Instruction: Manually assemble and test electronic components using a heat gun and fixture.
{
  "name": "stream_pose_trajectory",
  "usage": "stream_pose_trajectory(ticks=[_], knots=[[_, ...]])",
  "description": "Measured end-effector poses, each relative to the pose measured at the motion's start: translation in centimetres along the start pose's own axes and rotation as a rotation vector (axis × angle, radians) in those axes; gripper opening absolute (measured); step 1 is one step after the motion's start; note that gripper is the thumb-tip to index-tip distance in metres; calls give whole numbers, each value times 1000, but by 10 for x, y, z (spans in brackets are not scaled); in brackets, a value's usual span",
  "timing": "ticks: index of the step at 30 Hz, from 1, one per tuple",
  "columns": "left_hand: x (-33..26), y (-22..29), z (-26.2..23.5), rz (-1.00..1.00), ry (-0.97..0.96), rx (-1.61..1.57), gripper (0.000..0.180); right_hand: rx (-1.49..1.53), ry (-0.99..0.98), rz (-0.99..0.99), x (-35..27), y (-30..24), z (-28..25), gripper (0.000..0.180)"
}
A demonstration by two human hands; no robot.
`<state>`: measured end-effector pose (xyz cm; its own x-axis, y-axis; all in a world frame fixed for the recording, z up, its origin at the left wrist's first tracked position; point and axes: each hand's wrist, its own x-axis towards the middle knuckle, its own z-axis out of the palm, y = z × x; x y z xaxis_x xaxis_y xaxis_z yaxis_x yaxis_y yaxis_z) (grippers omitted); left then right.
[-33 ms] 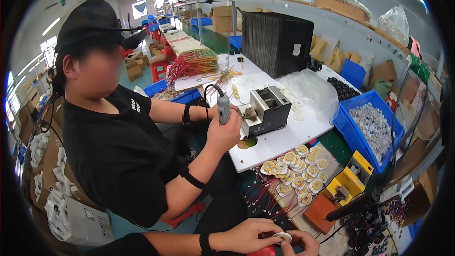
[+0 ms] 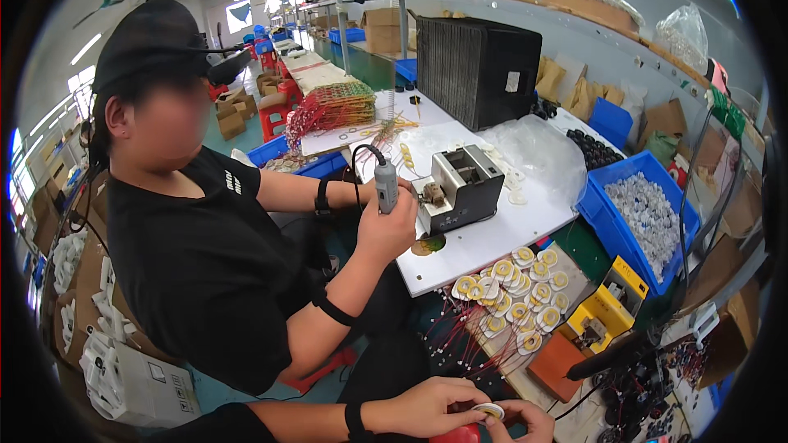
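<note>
At the bottom edge, my left hand (image 2: 431,408) pinches a round white disc with a yellow ring (image 2: 490,412), thumb and fingers closed on its near side. My right hand (image 2: 525,422) closes on the same disc from the other side, partly cut off by the lower edge. Under the hands shows a rounded red thing (image 2: 460,435), mostly hidden. Beyond them, a pile of similar yellow-ringed white discs (image 2: 517,295) with thin red wires lies on the bench. Beside the pile stands a yellow machine (image 2: 603,312) with an orange-brown block (image 2: 558,367) in front.
To the left, a co-worker in black (image 2: 197,254) holds a grey electric screwdriver (image 2: 386,187) next to a black-and-silver machine (image 2: 460,189) on the white table (image 2: 525,226). A blue bin (image 2: 591,205) of small clear parts stands at right. A dark bar (image 2: 611,357) reaches in over the bench.
</note>
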<state>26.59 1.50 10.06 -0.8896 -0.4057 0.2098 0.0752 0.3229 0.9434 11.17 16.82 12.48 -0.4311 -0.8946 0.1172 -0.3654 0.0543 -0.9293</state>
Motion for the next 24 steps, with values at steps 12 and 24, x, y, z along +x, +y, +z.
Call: stream_pose_trajectory(ticks=[12,24], knots=[[-22,-46,30,-179,-49,-332,28,279,164,200,-33,44,31,13],[-27,-40,25,-124,-21,-98,17,347,121,243,-42,58,43,14]])
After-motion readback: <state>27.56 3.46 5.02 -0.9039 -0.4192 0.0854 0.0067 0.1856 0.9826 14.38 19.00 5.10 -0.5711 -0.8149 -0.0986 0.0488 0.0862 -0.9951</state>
